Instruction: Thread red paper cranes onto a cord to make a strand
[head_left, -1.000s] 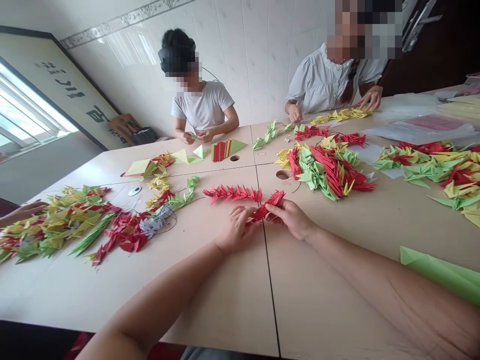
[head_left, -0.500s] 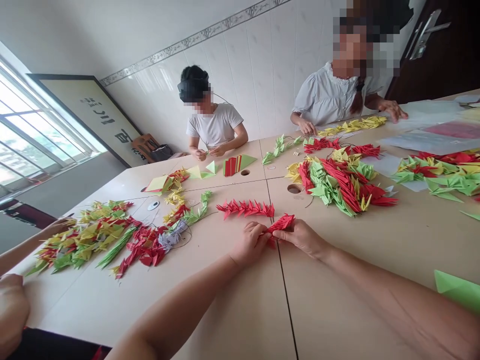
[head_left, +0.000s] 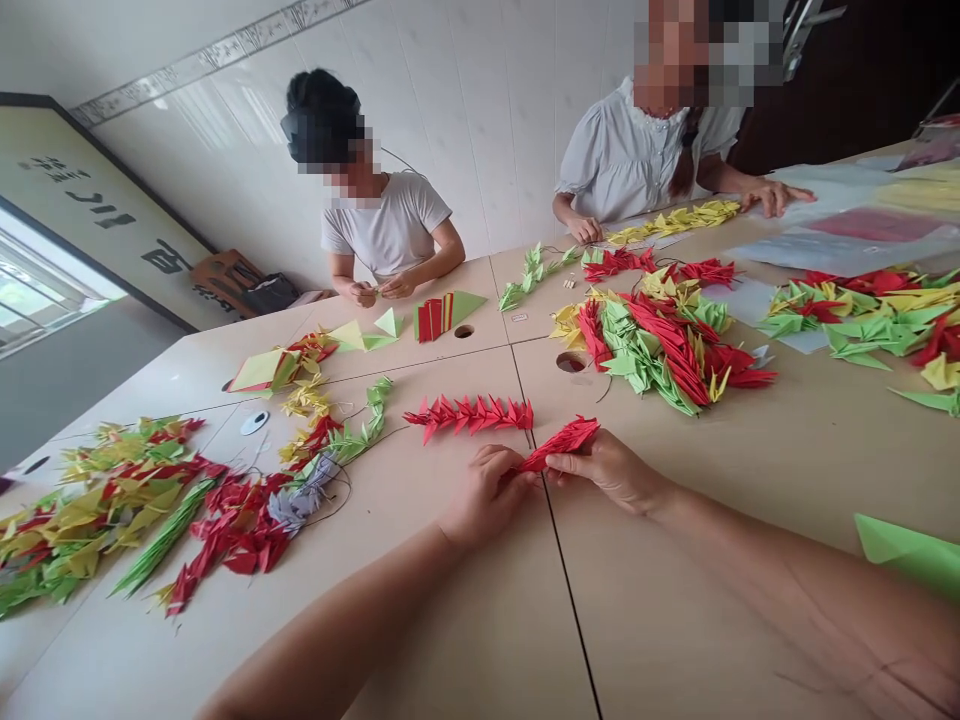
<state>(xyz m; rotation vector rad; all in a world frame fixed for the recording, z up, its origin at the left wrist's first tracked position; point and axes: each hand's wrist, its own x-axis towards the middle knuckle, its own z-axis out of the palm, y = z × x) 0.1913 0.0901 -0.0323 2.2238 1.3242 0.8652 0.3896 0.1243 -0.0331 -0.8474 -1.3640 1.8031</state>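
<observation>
A bundle of folded red paper cranes (head_left: 564, 440), packed closely together, is held between my two hands just above the table. My left hand (head_left: 491, 490) pinches its left end with curled fingers. Around the right end wraps my right hand (head_left: 611, 472), its thumb lying along the near side. Just beyond my hands lies a string of red paper cranes (head_left: 472, 414), spread out in a row. The fingertips of my left hand are partly hidden.
A large heap of red, green and yellow cranes (head_left: 660, 350) lies at right, another heap (head_left: 90, 500) at left. Green paper (head_left: 907, 555) rests near my right forearm. Two people sit across the table (head_left: 450, 640); one touches a yellow crane string (head_left: 675, 222).
My view has swung right and down, so the heaps and people appear further left. The red bundle now shows longer and more fully between my hands. Both hands keep their hold.
</observation>
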